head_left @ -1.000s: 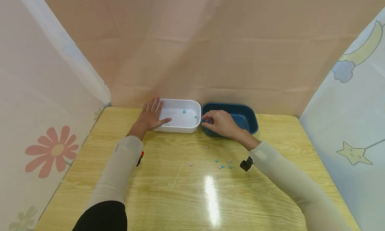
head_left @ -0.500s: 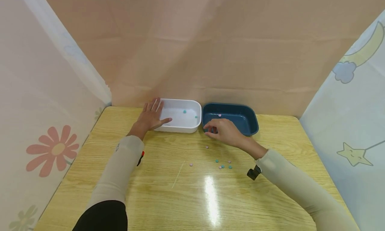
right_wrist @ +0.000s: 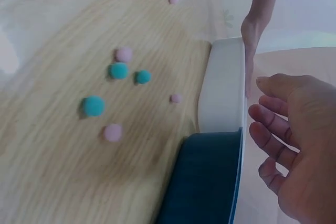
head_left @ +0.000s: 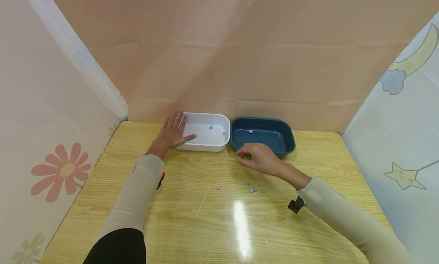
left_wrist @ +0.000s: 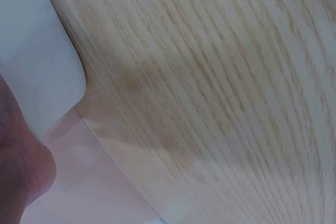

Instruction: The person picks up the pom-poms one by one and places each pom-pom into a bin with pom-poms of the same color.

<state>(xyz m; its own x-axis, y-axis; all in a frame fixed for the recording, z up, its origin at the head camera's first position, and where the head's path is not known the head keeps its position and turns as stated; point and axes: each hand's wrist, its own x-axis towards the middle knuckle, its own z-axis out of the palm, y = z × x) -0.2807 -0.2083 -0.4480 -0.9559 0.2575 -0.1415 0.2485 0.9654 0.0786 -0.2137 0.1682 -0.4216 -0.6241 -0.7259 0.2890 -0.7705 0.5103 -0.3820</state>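
Note:
My left hand (head_left: 171, 133) rests with spread fingers over the left end of a white plastic bin (head_left: 205, 148); two small teal balls (head_left: 211, 127) lie inside it. Just right of it stands a dark blue bin (head_left: 290, 138) with one pink ball (head_left: 251, 131) in it. Over that bin's front edge hangs my right hand (head_left: 262, 159), fingers loosely bent, nothing seen between them. Close by on the table is a pink ball (right_wrist: 175, 98). Several pink and teal balls, among them a teal ball (right_wrist: 93, 106), lie nearer me.
Both bins stand at the back of the wooden table (head_left: 178, 218), against a plain beige sheet (head_left: 212, 58). Printed cloth walls flank the left and right sides. One pink ball (head_left: 218, 187) sits apart, left of the cluster.
My right hand has drawn back from over the blue bin toward me and slightly right, uncovering the pink ball inside. My left hand stays in place.

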